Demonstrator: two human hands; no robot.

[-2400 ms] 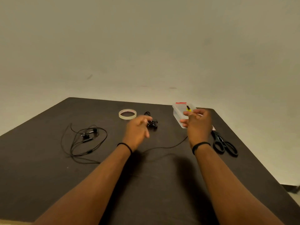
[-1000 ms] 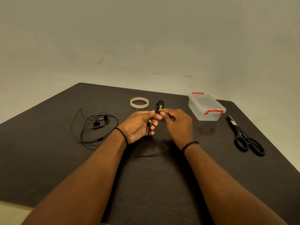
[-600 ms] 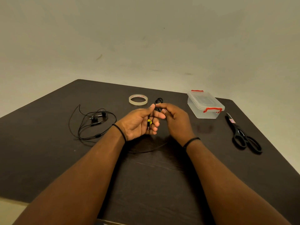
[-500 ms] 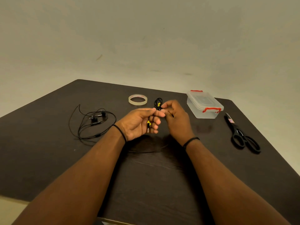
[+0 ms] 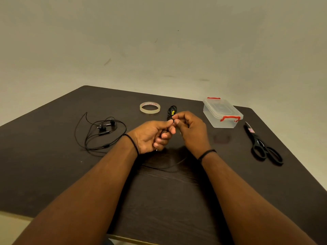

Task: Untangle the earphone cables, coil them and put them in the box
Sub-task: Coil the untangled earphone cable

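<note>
**Cable pinched mid-frame, coil not yet formed**

While the earphone cable [image 5: 172, 113] is pinched between left hand [image 5: 152, 136] and right hand [image 5: 192, 129], both clamped on it at frame centre, its bundle rises just above the fingertips, slack trailing below. Second earphones [image 5: 103, 130] lie left, nearer the left hand; closed box [image 5: 222, 112] right. Tape roll [image 5: 150, 107] print unreadable.

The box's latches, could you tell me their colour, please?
Red, on the clear plastic box; seen in the head view.
</note>
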